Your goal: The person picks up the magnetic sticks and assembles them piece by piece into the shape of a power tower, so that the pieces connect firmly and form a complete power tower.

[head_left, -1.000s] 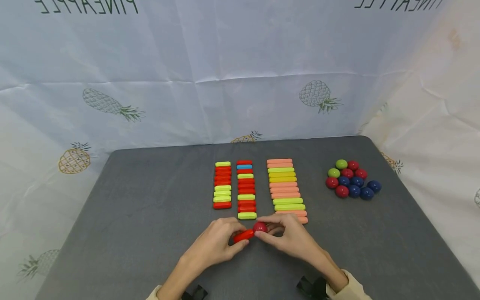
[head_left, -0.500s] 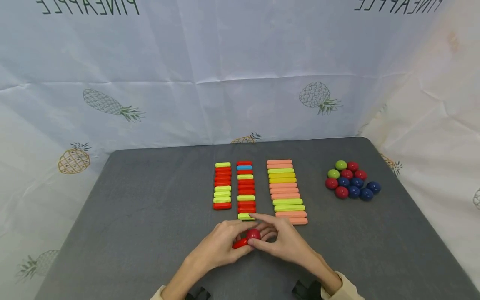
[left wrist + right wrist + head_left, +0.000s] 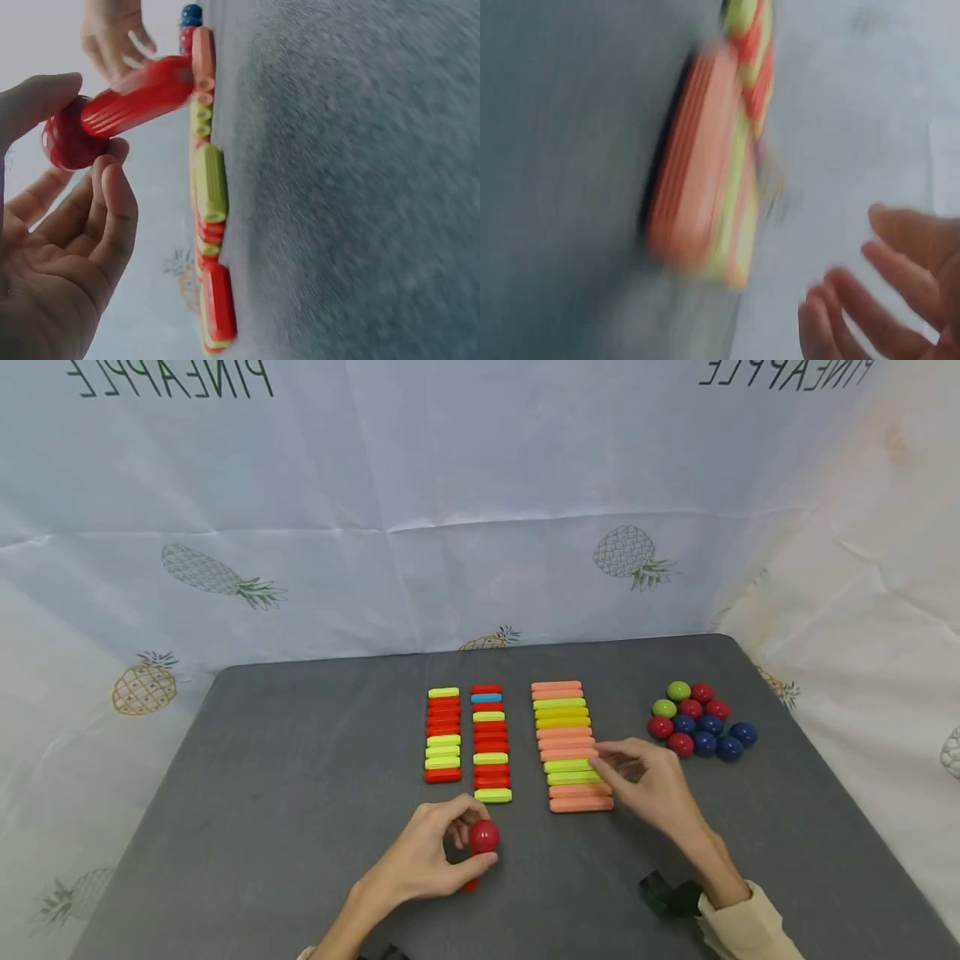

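While the left hand (image 3: 427,860) sits low over the near middle of the grey counter (image 3: 285,777), its fingers (image 3: 112,202) and thumb grasp a red ball (image 3: 483,836) joined to the end of a red stick (image 3: 139,94). From the head view the ball sits on top and only a sliver of the stick shows below it; the left wrist view shows the stick running from the ball toward the rows of sticks. Ball and stick are held off the counter surface, just in front of the middle row.

The right hand (image 3: 652,781) is well apart from the ball, at the right edge of the long pink and green row (image 3: 566,743). Its fingers (image 3: 870,315) are spread and released, holding nothing; the fingertips lie at or just beside that row, and contact cannot be confirmed.

Two shorter rows stand to the left: a red and yellow-green row (image 3: 443,734), and beside it a row (image 3: 489,742) with one blue piece near its far end. A cluster of balls (image 3: 701,722), red, blue and green, lies at the far right of the counter. A white cloth printed with pineapples (image 3: 450,510) hangs behind.
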Demonstrator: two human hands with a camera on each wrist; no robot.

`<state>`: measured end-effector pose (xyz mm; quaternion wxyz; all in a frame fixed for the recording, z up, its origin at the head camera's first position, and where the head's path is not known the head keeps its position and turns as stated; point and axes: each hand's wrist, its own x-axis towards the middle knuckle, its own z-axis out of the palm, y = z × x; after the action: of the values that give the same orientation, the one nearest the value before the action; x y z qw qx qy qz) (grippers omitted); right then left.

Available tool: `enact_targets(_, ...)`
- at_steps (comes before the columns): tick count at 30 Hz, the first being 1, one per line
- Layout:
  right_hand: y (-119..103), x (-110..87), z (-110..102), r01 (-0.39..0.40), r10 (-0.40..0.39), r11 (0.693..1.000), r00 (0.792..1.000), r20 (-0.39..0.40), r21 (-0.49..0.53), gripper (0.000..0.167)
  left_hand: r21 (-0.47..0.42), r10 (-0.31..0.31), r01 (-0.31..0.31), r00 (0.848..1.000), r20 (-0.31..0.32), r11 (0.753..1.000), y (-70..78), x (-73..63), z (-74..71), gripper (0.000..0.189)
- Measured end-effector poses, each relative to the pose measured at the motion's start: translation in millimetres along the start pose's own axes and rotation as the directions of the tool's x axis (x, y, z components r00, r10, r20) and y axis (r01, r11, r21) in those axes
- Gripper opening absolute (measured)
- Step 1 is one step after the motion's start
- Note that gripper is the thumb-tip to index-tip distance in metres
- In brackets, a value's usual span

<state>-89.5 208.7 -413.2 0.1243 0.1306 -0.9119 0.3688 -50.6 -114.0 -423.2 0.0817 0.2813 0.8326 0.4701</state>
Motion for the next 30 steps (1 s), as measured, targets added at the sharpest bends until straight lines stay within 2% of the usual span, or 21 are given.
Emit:
enact_targets(4,32,5.6,-22,-0.062,0.039,0.983,0.990,-0.135,-0.174,0.028,-0.028,0.002,-0.003,1.000,-0.007,1.000,-4.4,-4.5,-3.7,0.029)
enact_targets(8,53,5.6,-38,-0.144,0.105,0.955,0.982,-0.160,-0.259,0.033,-0.043,-0.021,0.022,0.999,0.026,0.999,-6.7,-6.1,-8.0,0.030)
enact_targets(13,67,4.2,-46,-0.166,0.136,0.939,0.984,-0.116,-0.301,0.034,-0.023,-0.075,0.078,0.993,0.095,0.997,-9.0,-6.8,-12.0,0.031)
enact_targets(18,70,4.7,-48,-0.191,0.185,0.928,0.982,-0.048,-0.321,0.035,0.029,-0.084,0.081,0.986,0.142,0.996,-10.8,-8.8,-13.9,0.040)
enact_targets(24,71,5.5,-46,-0.225,0.252,0.912,0.967,0.036,-0.344,0.037,0.147,-0.135,0.111,0.977,0.168,0.983,-10.4,-9.2,-14.1,0.033)
enact_targets(30,74,4.0,-46,-0.202,0.244,0.913,0.967,0.078,-0.354,0.036,0.249,-0.159,0.115,0.973,0.167,0.962,-11.7,-9.1,-10.2,0.033)
